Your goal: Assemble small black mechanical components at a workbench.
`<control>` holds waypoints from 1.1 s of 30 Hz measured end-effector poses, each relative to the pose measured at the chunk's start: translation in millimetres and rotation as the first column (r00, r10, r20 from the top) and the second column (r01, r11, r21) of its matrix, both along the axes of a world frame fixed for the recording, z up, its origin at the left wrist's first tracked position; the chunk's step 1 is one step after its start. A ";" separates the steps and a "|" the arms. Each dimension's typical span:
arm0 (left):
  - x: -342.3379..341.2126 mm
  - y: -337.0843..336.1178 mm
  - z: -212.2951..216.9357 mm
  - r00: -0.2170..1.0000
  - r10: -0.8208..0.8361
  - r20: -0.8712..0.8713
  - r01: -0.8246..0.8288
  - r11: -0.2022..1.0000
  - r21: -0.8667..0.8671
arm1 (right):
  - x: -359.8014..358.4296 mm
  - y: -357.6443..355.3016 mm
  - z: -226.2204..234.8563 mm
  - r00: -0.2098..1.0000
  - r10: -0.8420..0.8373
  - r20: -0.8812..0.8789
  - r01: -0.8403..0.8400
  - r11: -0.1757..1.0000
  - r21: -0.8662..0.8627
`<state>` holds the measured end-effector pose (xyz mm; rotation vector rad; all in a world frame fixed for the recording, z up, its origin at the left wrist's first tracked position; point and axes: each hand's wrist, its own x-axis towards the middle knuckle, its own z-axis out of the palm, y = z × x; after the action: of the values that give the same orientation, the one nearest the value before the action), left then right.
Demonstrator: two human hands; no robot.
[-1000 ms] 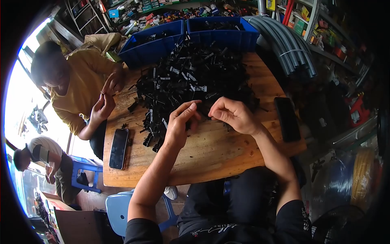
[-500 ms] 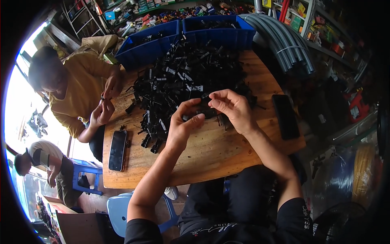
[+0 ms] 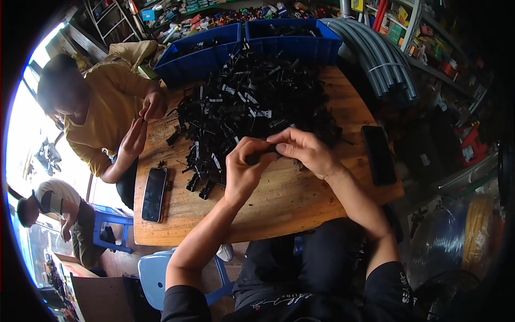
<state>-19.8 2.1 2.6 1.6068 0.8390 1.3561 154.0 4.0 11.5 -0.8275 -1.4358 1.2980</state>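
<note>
1. Black pieces, plastic by the look of them, lie in a loose pile [image 3: 257,99] over the middle and far part of the wooden bench [image 3: 292,204]. From my remote seat I have the left hand [image 3: 247,166] and the right hand [image 3: 309,154] together at its near side.
2. I see the fingers of both hands curled inward, tips meeting at what looks like a small dark piece [image 3: 272,147]. Skin covers most of it, so I cannot tell how firmly either hand grips, or whether both do.
3. I judge a slip the likeliest trouble: something so small, pinched at the very tips, could pop loose if the two hands press unevenly. Dropped among its dark neighbours (poor contrast from up here), it would be hard for me to pick out.
4. Strays at the pile's fringe could snag on a knuckle or get swept aside by a low forearm.
5. My open room is the bare wood between the pile and the near edge, and another strip on the right, up to the dark phone [image 3: 379,155]. Leftward I have less: a second phone [image 3: 154,194] sits near that edge, with a co-worker's hands [image 3: 134,140] beyond. Blue bins [image 3: 204,61] close off the far side.
</note>
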 end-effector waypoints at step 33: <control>0.6 1.9 -1.3 0.994 0.002 0.112 0.017 0.987 -0.161 | -8.5 -1.0 -1.8 0.675 -0.472 0.567 -0.088 0.712 0.697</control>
<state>-19.2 4.0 1.3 1.3955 0.8520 1.3247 145.4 3.0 9.8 -0.9801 -2.1644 0.1203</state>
